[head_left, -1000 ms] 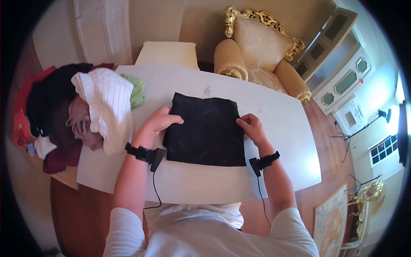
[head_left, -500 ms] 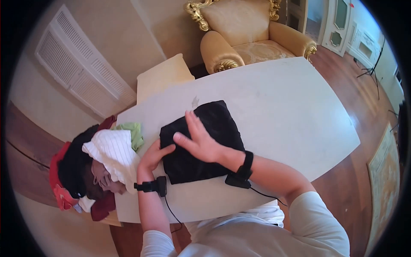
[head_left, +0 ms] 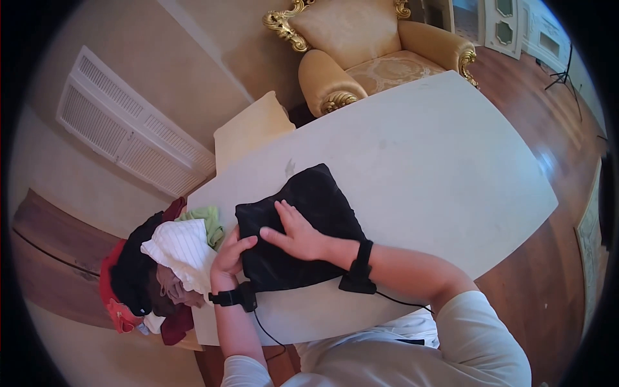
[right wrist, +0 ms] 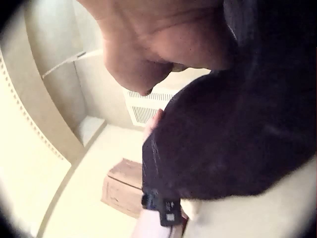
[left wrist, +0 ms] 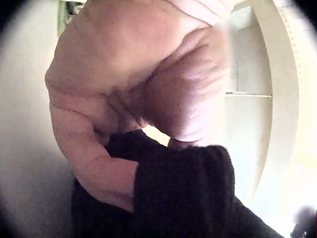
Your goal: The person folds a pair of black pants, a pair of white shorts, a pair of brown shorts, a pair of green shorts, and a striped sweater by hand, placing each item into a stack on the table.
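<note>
A folded black cloth lies on the white table in the head view. At its left edge the left hand grips the cloth, thumb on top; the left wrist view shows the edge of the black cloth between thumb and fingers of that hand. The right hand rests palm down on top of the cloth, its fingers straight and thumb spread toward the left hand. In the right wrist view the right hand is over the dark cloth; its fingertips are partly hidden.
A heap of clothes, with a white striped garment, a green one and a red one, lies at the table's left end. Beyond the white table stand a gold armchair and a cream stool.
The right hand has left the cloth's right edge and moved left onto its top. The cloth now lies turned in view, as the head view has swung. The left hand stays at the left edge.
</note>
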Available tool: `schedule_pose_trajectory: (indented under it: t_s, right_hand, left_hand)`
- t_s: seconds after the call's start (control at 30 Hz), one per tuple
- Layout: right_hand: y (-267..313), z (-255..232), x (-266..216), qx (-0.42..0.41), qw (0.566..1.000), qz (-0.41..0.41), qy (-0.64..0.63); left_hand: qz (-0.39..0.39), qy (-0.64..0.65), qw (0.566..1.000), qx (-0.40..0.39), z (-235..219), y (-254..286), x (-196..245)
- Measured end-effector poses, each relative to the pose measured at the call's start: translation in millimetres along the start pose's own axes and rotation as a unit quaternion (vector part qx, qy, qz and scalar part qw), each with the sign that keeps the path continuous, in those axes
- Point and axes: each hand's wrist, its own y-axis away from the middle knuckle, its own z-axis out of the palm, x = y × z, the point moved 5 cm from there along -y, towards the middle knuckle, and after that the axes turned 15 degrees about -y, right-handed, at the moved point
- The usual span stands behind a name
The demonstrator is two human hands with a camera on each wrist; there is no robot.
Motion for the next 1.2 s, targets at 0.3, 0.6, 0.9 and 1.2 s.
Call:
schedule_pose_trajectory:
  t_s: [0.3, 0.6, 0.9, 1.2]
  right_hand:
    - [-8.3, -143.0, -48.8, -0.043, 0.959, 0.196, -0.201]
    - [-14.8, -190.5, -26.3, -0.020, 0.981, 0.077, 0.178]
    - [-13.7, -182.2, -31.2, -0.039, 0.998, 0.042, -0.025]
    - [3.9, -146.8, -92.0, 0.076, 0.926, -0.137, 0.345]
  left_hand:
    - [-0.063, -0.309, 0.949, 0.015, 119.5, -46.8, 111.7]
    - [-0.037, -0.373, 0.917, 0.137, 67.0, -74.4, -1.1]
    - [-0.119, -0.157, 0.975, 0.100, 75.6, -72.2, -14.0]
    - [-0.107, -0.090, 0.984, 0.111, 70.0, -68.2, -23.9]
